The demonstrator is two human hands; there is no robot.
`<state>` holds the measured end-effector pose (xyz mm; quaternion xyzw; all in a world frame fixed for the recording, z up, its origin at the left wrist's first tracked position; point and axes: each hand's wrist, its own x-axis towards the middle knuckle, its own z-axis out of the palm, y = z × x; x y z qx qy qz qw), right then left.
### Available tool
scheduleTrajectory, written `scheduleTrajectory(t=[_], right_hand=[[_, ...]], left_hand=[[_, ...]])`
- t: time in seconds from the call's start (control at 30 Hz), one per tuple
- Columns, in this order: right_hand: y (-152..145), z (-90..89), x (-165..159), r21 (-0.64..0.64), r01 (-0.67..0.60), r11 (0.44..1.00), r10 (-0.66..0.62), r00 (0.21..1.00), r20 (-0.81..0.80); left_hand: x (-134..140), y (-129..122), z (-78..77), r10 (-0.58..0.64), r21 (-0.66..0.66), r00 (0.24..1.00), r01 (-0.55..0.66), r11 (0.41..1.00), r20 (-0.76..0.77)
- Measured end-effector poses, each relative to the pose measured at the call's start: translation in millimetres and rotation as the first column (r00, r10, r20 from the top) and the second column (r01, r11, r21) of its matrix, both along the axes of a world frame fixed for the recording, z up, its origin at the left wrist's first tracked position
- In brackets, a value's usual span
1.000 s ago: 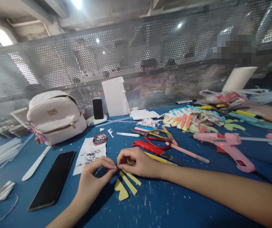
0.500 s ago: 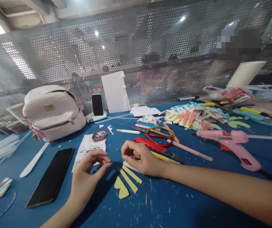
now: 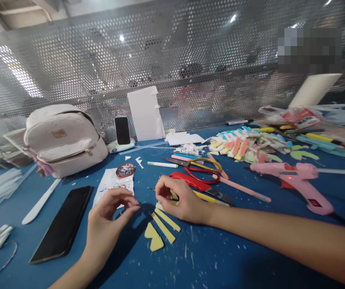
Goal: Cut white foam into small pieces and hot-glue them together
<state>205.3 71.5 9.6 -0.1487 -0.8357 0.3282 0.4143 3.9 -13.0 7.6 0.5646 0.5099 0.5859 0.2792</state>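
While L hand (image 3: 107, 214) is in a near-closed pinch and R hand (image 3: 187, 200) is curled, can't tell what's in either grip; yellow strips (image 3: 163, 228) on desk (image 3: 208, 259) by R hand. Prob fine-pinch step; next move needs steady fingertips.

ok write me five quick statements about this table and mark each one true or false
1. The right hand is between the left hand and the pink glue gun. True.
2. The left hand and the right hand are touching each other. False: there is a gap between them.
3. Yellow strips lie on the blue table. True.
4. The pink glue gun lies to the left of the yellow strips. False: it lies to their right.
5. The pale backpack stands to the left of the upright white sheet. True.
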Motion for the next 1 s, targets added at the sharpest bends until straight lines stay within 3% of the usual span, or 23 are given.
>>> scheduleTrajectory(t=[0.2,0.37,0.53,0.63,0.77,1.0], right_hand=[[-1.2,1.1,-0.1,0.019,-0.003,1.0,0.003,1.0,0.006],[-1.1,0.9,0.6,0.033,0.0,0.999,0.0,1.0,0.002],[-1.7,-1.3,0.9,0.074,0.018,0.997,-0.015,0.999,-0.039],[-3.6,-0.9,1.2,0.116,0.015,0.993,-0.006,0.997,-0.078],[-5.2,0.2,1.3,0.139,0.008,0.99,0.005,0.995,-0.095],[-6.2,1.0,1.2,0.126,0.007,0.992,0.003,0.997,-0.081]], left_hand=[[0.1,-1.5,0.6,-0.026,-0.026,0.999,0.027,0.999,0.031],[-0.1,1.5,-1.2,-0.036,-0.151,0.978,0.068,0.986,0.206],[4.7,4.0,-8.9,-0.074,-0.227,0.849,0.223,0.948,0.524],[9.1,4.0,-10.7,-0.117,-0.239,0.768,0.335,0.912,0.63],[11.8,3.5,-10.7,-0.091,-0.264,0.726,0.36,0.895,0.682],[8.6,3.7,-12.2,-0.094,-0.288,0.745,0.367,0.884,0.66]])
